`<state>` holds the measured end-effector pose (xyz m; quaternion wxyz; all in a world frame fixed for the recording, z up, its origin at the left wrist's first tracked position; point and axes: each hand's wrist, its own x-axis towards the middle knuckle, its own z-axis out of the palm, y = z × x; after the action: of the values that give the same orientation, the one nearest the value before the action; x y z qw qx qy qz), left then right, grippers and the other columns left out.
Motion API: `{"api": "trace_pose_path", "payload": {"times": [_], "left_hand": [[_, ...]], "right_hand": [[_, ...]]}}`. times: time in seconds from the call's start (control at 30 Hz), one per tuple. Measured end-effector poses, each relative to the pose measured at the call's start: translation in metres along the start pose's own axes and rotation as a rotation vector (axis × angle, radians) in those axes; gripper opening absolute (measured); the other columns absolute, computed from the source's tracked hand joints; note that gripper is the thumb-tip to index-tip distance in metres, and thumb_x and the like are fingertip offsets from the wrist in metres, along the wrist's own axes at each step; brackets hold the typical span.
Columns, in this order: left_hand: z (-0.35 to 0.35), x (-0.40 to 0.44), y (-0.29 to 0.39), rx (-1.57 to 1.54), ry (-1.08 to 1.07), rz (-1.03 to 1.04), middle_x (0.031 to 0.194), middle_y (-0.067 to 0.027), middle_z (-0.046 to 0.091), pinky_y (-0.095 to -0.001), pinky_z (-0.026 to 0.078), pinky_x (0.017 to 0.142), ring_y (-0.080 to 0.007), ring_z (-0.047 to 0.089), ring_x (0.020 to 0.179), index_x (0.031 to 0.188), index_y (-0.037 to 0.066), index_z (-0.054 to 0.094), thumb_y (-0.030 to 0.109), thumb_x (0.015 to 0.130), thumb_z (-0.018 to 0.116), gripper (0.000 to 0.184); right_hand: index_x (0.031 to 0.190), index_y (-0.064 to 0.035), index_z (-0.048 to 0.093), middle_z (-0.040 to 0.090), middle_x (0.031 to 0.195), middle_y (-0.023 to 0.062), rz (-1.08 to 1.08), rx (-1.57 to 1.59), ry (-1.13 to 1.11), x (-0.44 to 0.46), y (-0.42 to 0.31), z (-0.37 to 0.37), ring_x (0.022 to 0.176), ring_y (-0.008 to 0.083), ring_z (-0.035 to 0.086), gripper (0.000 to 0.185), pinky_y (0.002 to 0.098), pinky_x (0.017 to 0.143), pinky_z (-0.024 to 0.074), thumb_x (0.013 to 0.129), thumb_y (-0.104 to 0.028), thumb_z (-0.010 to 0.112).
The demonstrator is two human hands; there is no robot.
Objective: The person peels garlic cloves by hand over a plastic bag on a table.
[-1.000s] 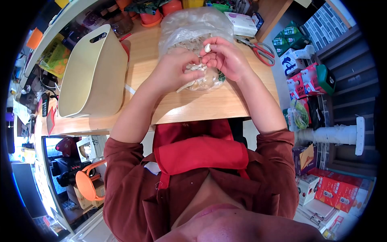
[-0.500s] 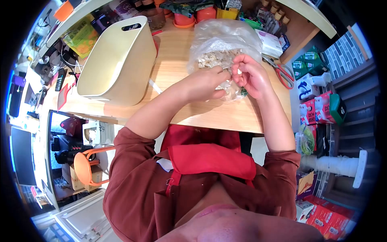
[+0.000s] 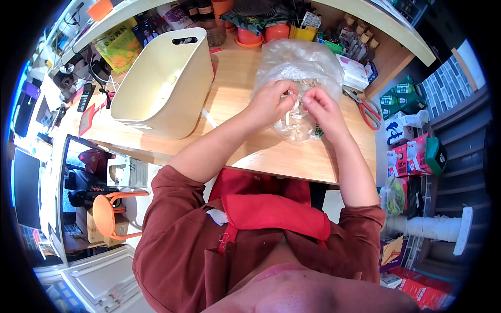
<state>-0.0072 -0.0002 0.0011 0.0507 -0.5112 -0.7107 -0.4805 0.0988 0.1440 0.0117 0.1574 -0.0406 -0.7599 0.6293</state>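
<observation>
A clear plastic bag [image 3: 298, 55] lies on the table, its mouth open towards me, with many small pale, dry-looking pieces [image 3: 300, 116] in and on it. My left hand [image 3: 272, 103] is over the left side of these pieces, its fingers curled towards the thumb. Close beside it, my right hand [image 3: 326, 112] has thumb and fingers pinched together at the bag's right side. What either set of fingertips holds is too small to make out. To the left stands a cream plastic bin [image 3: 180, 107], with a small pale piece [image 3: 173, 79] showing against its inside.
Red-handled scissors [image 3: 368, 112] lie at the table's right edge, near a white box [image 3: 353, 73]. Orange pots [image 3: 249, 37] and corked bottles [image 3: 360, 31] line the back under a shelf. An orange chair [image 3: 104, 215] stands on the floor at left.
My hands have drawn slightly apart; the pale piece seen in my right fingers no longer shows there. A pale piece now shows inside the bin. The whole view has shifted slightly.
</observation>
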Motion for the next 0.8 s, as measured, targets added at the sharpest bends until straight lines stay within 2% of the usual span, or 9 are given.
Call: {"api": "trace_pose_path", "payload": {"times": [0.03,0.13,0.17,0.27,0.33,0.43,0.53,0.73,0.8], "left_hand": [[0.001,0.001,-0.001,-0.002,0.011,-0.012,0.086,-0.0126,0.057,-0.0347,0.044,0.070,-0.0272,0.054,0.082,0.090,0.005,0.055,0.017,0.080,0.056,0.015],[0.000,0.002,0.007,-0.053,-0.021,-0.198,0.081,-0.0129,0.058,-0.0334,0.045,0.067,-0.0249,0.056,0.075,0.086,0.004,0.055,0.015,0.081,0.054,0.012],[0.002,0.001,0.005,-0.068,0.020,-0.162,0.080,-0.0123,0.057,-0.0325,0.045,0.065,-0.0236,0.056,0.074,0.086,0.004,0.054,0.014,0.081,0.053,0.012],[0.012,-0.002,-0.002,-0.157,0.101,-0.093,0.076,-0.0099,0.055,-0.0293,0.045,0.058,-0.0191,0.055,0.069,0.088,0.004,0.052,0.014,0.084,0.050,0.011],[0.014,-0.004,0.001,-0.273,0.104,-0.100,0.072,-0.0072,0.052,-0.0267,0.044,0.052,-0.0155,0.054,0.062,0.089,0.004,0.050,0.016,0.087,0.048,0.012],[0.007,-0.004,0.016,-0.524,-0.059,-0.402,0.070,-0.0036,0.049,-0.0227,0.041,0.044,-0.0101,0.049,0.051,0.092,0.005,0.048,0.019,0.092,0.042,0.015],[0.011,-0.005,0.011,-0.621,-0.059,-0.369,0.070,-0.0031,0.049,-0.0217,0.038,0.039,-0.0082,0.044,0.044,0.091,0.006,0.047,0.021,0.094,0.038,0.018],[0.014,-0.007,0.013,-0.686,0.003,-0.409,0.067,-0.0021,0.047,-0.0207,0.034,0.037,-0.0080,0.043,0.045,0.090,0.005,0.047,0.018,0.094,0.039,0.016],[0.017,-0.007,0.011,-0.614,0.009,-0.421,0.073,-0.0051,0.050,-0.0250,0.040,0.042,-0.0108,0.047,0.050,0.091,0.004,0.047,0.019,0.093,0.040,0.017]], "right_hand": [[0.080,-0.0049,0.051,0.054,0.071,0.0013,-0.079,-0.175,-0.021,0.003,0.012,0.001,0.063,0.0123,0.049,0.033,0.0245,0.057,0.0398,0.085,-0.036,0.057],[0.079,-0.0042,0.051,0.053,0.068,0.0052,-0.084,-0.409,-0.055,0.000,0.012,0.005,0.062,0.0155,0.049,0.032,0.0280,0.058,0.0398,0.086,-0.036,0.055],[0.079,-0.0038,0.050,0.052,0.067,0.0106,-0.137,-0.444,-0.039,0.001,0.016,0.007,0.062,0.0218,0.051,0.036,0.0320,0.058,0.0402,0.086,-0.038,0.053],[0.078,-0.0034,0.050,0.053,0.069,0.0127,-0.144,-0.464,-0.024,0.001,0.017,0.010,0.063,0.0269,0.052,0.038,0.0346,0.058,0.0408,0.087,-0.041,0.051],[0.080,-0.0027,0.049,0.051,0.070,0.0127,-0.148,-0.522,-0.034,-0.001,0.014,0.010,0.066,0.0258,0.051,0.035,0.0332,0.060,0.0403,0.090,-0.037,0.047],[0.081,-0.0020,0.049,0.051,0.071,0.0139,-0.146,-0.519,-0.045,-0.002,0.012,0.012,0.067,0.0272,0.051,0.034,0.0333,0.061,0.0400,0.091,-0.035,0.045],[0.079,-0.0024,0.050,0.053,0.069,0.0148,-0.148,-0.485,-0.018,-0.003,0.010,0.015,0.065,0.0304,0.053,0.038,0.0363,0.059,0.0412,0.089,-0.039,0.046],[0.078,-0.0028,0.051,0.055,0.069,0.0173,-0.161,-0.523,0.056,-0.004,0.007,0.022,0.066,0.0351,0.055,0.041,0.0401,0.059,0.0419,0.089,-0.042,0.044],[0.077,-0.0028,0.050,0.055,0.069,0.0182,-0.180,-0.527,0.084,-0.006,0.007,0.024,0.067,0.0367,0.055,0.041,0.0411,0.059,0.0416,0.090,-0.042,0.043]]}}
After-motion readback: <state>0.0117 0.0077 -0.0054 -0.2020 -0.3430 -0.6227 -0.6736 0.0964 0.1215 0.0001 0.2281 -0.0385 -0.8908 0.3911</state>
